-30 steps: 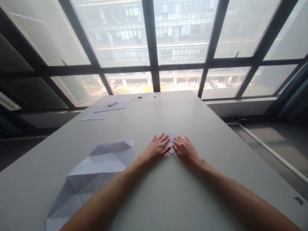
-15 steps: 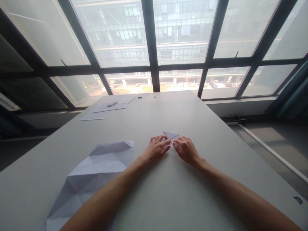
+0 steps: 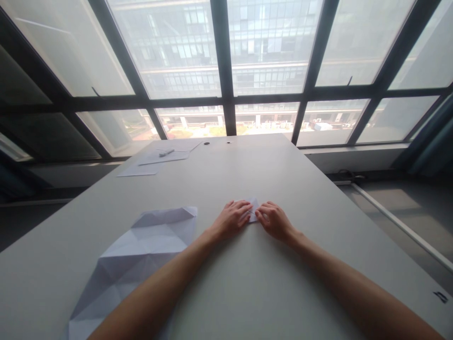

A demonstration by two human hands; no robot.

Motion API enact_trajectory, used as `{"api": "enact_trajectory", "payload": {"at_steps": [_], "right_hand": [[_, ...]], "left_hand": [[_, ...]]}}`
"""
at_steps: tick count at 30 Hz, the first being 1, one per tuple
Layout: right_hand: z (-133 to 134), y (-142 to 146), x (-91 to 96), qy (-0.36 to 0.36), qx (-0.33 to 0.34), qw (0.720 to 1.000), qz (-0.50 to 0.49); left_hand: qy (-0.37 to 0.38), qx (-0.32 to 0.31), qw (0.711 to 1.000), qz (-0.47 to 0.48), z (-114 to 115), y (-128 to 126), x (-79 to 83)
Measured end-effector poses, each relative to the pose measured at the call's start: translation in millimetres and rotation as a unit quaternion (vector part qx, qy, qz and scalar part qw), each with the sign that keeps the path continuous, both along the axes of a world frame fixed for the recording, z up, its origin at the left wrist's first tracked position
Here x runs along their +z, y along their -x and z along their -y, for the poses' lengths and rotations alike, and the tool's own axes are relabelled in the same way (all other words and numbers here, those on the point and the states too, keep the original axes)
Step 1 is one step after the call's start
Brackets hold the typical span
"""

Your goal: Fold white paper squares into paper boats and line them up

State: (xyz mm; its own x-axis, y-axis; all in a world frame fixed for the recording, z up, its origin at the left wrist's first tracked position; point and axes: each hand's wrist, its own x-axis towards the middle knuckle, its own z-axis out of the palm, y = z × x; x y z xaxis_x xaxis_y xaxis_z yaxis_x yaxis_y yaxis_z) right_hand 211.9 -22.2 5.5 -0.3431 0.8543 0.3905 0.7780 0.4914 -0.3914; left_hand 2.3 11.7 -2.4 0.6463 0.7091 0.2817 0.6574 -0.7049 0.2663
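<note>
A small piece of folded white paper (image 3: 254, 216) lies on the white table between my two hands. Its upper part comes to a point, and its left and right sides are partly covered by my fingers. My left hand (image 3: 233, 215) rests across the left side, with fingers bent over the paper and pressing it. From the right, my right hand (image 3: 274, 218) has its thumb and fingers drawn together at the paper's edge. A large creased sheet of paper (image 3: 141, 250) lies to the left, partly behind my left forearm.
Toward the far left of the table (image 3: 226, 174) lie several flat white sheets (image 3: 139, 170) with a small whitish object (image 3: 166, 152) on top, its kind unclear. Dark-framed windows (image 3: 230, 113) stand beyond the far edge. A dark mark (image 3: 440, 296) shows at the near right.
The folded paper's wide upper flap has changed to a narrower pointed shape. My hands have barely shifted and remain at either side of it.
</note>
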Motion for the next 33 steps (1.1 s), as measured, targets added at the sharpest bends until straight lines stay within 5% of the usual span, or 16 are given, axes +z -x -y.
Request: {"api": "enact_trajectory", "payload": {"at_steps": [5, 12, 28, 33], "right_hand": [[-4, -4, -6.5, -0.023, -0.035, 0.999, 0.006], [-6, -5, -15.9, 0.047, -0.050, 0.992, 0.104], [-13, -6, -22.3, 0.067, -0.161, 0.985, 0.019], [-10, -5, -20.6, 0.057, -0.102, 0.991, 0.058]], "left_hand": [[0.001, -0.036, 0.999, -0.008, 1, 1, 1.7], [0.003, -0.055, 0.998, -0.015, 0, 2, 2.6], [0.032, -0.082, 0.996, -0.003, 1, 2, 5.1], [0.029, -0.082, 0.996, 0.000, 2, 2, 5.6]]}}
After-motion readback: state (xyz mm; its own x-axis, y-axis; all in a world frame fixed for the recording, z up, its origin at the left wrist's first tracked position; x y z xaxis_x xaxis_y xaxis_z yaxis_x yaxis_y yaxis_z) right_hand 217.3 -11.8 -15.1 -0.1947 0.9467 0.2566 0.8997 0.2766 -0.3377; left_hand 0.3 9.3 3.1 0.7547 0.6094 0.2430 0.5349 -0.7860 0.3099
